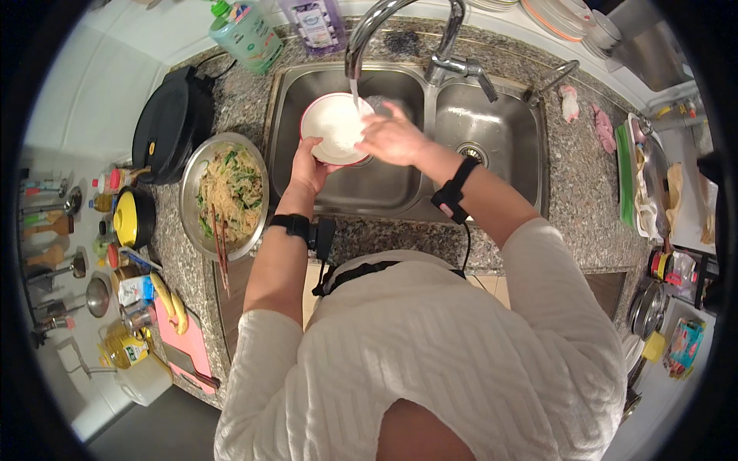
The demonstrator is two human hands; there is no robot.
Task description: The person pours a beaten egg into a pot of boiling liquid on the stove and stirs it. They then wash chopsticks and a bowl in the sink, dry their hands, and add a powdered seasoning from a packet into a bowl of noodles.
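Note:
A white bowl with a red rim (332, 127) is tilted over the left basin of the steel double sink (388, 201). My left hand (309, 163) grips it at the lower left, thumb over the rim. Water runs from the spout of the chrome faucet (361, 46) into the bowl. My right hand (392, 138) is at the bowl's right side, its fingers reaching over the rim. Motion smears those fingers, so whether they hold anything is unclear.
Left of the sink, a metal bowl of noodles and greens (231, 184) has chopsticks (220, 253) across its edge. Behind it stands a black round appliance (173, 127). Soap bottles (246, 38) line the back. Bananas (171, 303) and a knife (196, 374) lie on a pink board (188, 342).

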